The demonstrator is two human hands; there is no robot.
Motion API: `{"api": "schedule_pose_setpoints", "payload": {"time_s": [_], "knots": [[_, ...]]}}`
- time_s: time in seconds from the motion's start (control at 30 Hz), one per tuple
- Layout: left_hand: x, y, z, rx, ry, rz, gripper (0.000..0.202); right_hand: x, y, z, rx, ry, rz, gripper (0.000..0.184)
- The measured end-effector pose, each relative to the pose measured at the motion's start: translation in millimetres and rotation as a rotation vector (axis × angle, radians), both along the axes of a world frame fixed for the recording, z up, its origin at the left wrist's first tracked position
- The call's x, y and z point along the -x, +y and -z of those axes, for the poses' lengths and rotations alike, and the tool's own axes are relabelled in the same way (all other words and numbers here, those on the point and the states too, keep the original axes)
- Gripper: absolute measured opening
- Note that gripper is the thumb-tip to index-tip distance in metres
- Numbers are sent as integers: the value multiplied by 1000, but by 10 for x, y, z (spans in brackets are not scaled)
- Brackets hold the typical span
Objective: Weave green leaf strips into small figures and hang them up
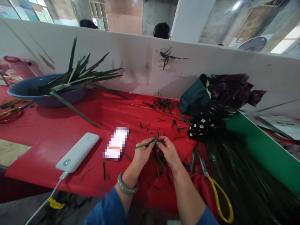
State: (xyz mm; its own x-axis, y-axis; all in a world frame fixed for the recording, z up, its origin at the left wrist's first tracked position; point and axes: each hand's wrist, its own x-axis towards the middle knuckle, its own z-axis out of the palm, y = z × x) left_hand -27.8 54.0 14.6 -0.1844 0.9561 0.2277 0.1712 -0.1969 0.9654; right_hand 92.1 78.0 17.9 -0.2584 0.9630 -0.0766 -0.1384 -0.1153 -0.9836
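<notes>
Over the red table cover [70, 125], my left hand [142, 152] and my right hand [168, 150] meet and pinch a small bundle of narrow green leaf strips [157, 156]. One strip sticks out to the left from my left fingers. Other strips hang down between the hands. A green bangle [126, 187] circles my left wrist. Both hands have their fingers closed on the strips.
Yellow-handled scissors [217, 193] lie right of my right arm. A white power bank [78, 152] and a phone [116, 143] lie to the left. A blue basin [44, 92] holds long leaves. Leaf scraps [161, 104], dark cloth [222, 93] and a leaf pile [243, 181] sit right.
</notes>
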Motion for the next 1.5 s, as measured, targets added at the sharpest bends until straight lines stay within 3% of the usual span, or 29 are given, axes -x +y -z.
{"api": "schedule_pose_setpoints", "payload": {"time_s": [0.27,0.47,0.67,0.73,0.83,0.93,1.03,1.17,1.33,1.4,1.5], "knots": [[1,-3,14,42,-86,11,23,-10,8,32,-145,-173,4,16],[-45,2,21,12,-90,10,19,4,-4,47,-290,-346,189,14],[-7,15,1,74,-194,-35,20,-15,9,50,-142,-157,-9,17],[-4,13,7,89,-268,-55,19,-15,8,35,-98,-115,5,18],[-27,-6,-7,140,-430,60,19,1,2,11,6,6,45,22],[-57,-38,-56,205,-589,213,19,20,-8,-8,99,163,-3,22],[-68,-62,-109,262,-695,285,18,25,-8,-17,135,245,-5,19],[-73,-83,-133,276,-790,374,24,19,12,-7,101,212,42,20],[-102,-113,-133,308,-751,487,24,6,20,-3,91,79,64,21],[-114,-109,-127,302,-728,466,23,5,23,4,75,50,97,21],[-122,-71,-91,282,-688,319,23,16,31,27,29,19,201,18]]}}
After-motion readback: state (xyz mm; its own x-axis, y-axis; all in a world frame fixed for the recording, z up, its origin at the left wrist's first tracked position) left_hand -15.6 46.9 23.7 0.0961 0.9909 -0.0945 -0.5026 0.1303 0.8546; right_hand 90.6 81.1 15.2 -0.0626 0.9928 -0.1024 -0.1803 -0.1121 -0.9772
